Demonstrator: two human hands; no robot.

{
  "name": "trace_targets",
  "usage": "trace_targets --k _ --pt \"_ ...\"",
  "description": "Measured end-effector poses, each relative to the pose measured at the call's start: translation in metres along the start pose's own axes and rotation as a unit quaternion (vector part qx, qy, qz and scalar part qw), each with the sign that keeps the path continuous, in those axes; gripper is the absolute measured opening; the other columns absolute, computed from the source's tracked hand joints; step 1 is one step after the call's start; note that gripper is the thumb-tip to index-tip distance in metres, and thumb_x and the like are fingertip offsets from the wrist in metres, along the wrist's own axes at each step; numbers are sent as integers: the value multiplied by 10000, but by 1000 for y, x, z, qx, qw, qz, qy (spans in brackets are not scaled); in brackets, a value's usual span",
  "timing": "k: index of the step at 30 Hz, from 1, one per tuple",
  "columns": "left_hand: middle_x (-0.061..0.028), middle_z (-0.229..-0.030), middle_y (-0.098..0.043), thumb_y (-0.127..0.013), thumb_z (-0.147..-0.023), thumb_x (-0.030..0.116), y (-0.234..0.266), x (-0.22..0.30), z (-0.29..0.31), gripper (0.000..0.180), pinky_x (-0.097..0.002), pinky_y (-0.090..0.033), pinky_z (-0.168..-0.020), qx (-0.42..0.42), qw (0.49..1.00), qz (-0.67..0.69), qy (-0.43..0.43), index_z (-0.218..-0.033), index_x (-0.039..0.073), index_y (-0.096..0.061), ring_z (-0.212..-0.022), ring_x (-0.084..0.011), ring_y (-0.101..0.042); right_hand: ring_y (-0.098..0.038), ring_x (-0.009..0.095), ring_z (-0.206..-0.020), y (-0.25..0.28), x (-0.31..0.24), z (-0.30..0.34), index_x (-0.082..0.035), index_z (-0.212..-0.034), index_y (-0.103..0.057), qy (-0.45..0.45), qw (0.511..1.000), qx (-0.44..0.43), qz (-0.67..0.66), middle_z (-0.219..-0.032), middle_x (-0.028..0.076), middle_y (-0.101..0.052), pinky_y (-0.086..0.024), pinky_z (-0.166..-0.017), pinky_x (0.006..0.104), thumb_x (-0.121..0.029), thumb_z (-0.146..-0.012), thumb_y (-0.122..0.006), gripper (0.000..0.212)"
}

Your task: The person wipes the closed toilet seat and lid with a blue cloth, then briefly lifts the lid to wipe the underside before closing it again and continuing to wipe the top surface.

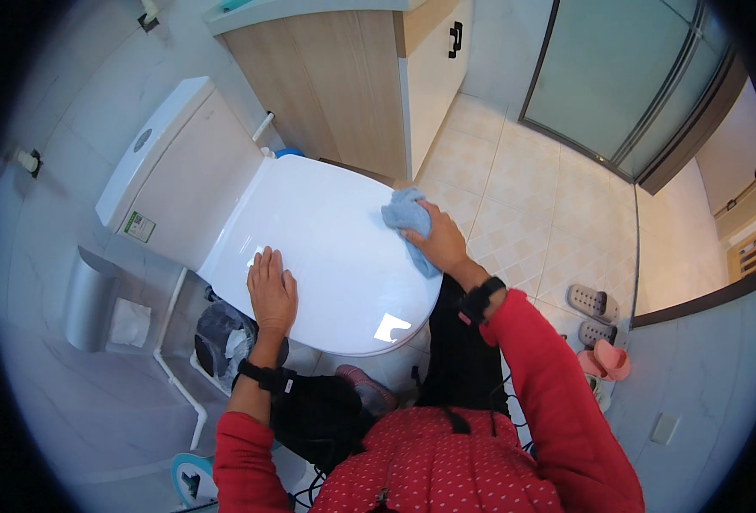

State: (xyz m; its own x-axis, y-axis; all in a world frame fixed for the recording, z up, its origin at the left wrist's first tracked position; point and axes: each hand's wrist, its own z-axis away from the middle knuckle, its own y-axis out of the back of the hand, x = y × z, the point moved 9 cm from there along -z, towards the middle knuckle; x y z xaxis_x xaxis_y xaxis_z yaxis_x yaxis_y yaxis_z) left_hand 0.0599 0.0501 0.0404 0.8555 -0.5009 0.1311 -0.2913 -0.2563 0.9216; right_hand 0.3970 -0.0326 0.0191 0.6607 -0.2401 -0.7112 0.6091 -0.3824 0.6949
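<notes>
A white toilet with its lid (327,248) down stands in front of me. My right hand (440,243) grips a light blue cloth (410,220) against the lid's far right edge, and part of the cloth hangs over the rim. On the near left part of the lid my left hand (273,291) lies flat, its fingers stretched out and holding nothing. Behind the lid rises the white cistern (203,162), with a flush button on top and a green-and-white label on its side.
A wooden vanity cabinet (318,85) stands close beyond the toilet. At the left are a paper dispenser (91,299), a white pipe (173,368) and a lined waste bin (224,342). Slippers (605,361) lie on the tiled floor at right, near a glass door (609,77).
</notes>
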Motion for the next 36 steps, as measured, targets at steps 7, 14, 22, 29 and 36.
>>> trace_targets --k 7,14,22,29,36 --pt "-199 -1481 -445 -513 -959 158 4 2 5 461 -497 -224 -1187 28 1000 6 -12 -1379 -31 -494 -1404 -383 -359 -543 409 -1101 4 5 112 -54 -1383 -452 45 996 52 -55 -1175 236 -557 -453 -967 445 -323 -786 -815 748" --pt "-207 -1479 -443 -514 -955 158 5 1 2 467 -500 -221 -1190 1 1000 9 10 -1379 -34 -490 -1412 -380 -349 -546 408 -1097 1 0 83 -81 -1396 -437 5 999 -35 18 -1178 249 -550 -471 -942 452 -369 -810 -795 744" --pt "-207 -1477 -438 -521 -940 176 5 -1 0 478 -502 -213 -1194 -20 1000 9 22 -1369 -36 -500 -1413 -372 -349 -571 412 -1094 -14 -27 -16 -134 -1396 -462 80 991 -60 92 -1181 245 -569 -490 -910 472 -404 -820 -777 710" --pt "-193 -1462 -452 -547 -921 183 7 -3 -1 489 -502 -232 -1182 -3 1000 9 22 -1358 -32 -510 -1400 -361 -362 -592 395 -1098 -71 -86 -95 -196 -1403 -470 143 969 -99 175 -1210 193 -581 -509 -888 494 -522 -826 -726 710" --pt "-191 -1456 -466 -574 -908 193 12 -6 -3 479 -494 -242 -1170 0 999 29 24 -1332 -28 -539 -1392 -360 -374 -460 360 -1317 -141 -149 -137 -219 -1439 -469 170 953 -130 216 -1422 170 -480 -365 -1082 517 -627 -840 -660 749"
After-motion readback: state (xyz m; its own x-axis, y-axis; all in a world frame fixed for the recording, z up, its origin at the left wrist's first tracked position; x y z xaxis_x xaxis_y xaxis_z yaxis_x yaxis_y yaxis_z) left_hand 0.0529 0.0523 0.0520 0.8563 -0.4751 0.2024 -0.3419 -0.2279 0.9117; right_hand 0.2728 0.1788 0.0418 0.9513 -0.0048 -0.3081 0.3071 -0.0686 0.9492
